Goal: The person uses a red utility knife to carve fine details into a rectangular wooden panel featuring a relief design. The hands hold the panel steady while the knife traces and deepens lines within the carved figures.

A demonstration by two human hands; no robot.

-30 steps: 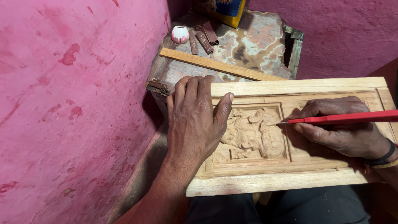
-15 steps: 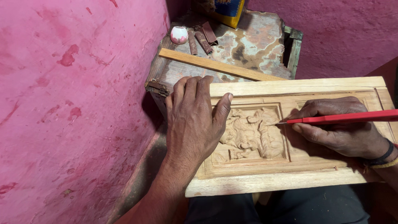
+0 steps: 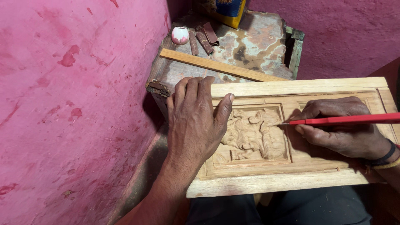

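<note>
Head view: left hand (image 3: 193,121) lies flat, released, on the carved wooden panel (image 3: 291,137); right hand (image 3: 341,129) grasps a red tool (image 3: 346,120), tip at the carving. Yellow-blue package (image 3: 227,10) stands on the table's (image 3: 250,46) far edge; pink wall (image 3: 75,104) crowds the left.

The left hand (image 3: 193,121) lies palm down at frame centre, fingers (image 3: 196,85) together and pointing up, thumb spread right. The right hand (image 3: 339,129), at right, is curled in a pinching grip, wrist banded.

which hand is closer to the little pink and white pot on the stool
Left. The left hand lies flat on the carved panel's near end, just below the pot; the right hand holds the red tool farther off.
</note>
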